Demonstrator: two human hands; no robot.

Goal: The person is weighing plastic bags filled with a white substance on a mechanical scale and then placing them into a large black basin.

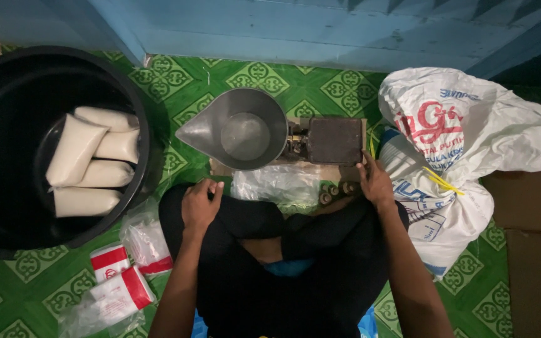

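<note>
Floor: green patterned covering (264, 78), bounded at the far side by a blue painted wall (320, 31).

Balance scale (283, 134): being kept on the floor directly ahead of the seated person, long axis running left to right. Its metal scoop pan (239, 128) is sitting at the left end, spout pointing left; a dark flat platform (335, 141) is sitting at the right end.

Right hand (376, 183): being held at the near right corner of the platform, fingers (365, 161) narrow, touching its edge.

Left hand (200, 203): being rested on the dark-clothed knee, fingers loosely curled; nothing is seen to be held.

Small round weights (333, 191): lying just in front of the scale.

Black tub (7, 94): at left, holding pale filled bags (89, 159).

White sack (464, 144): at right, just beside the scale.

Red-and-white packets (117, 285): at near left.
</note>
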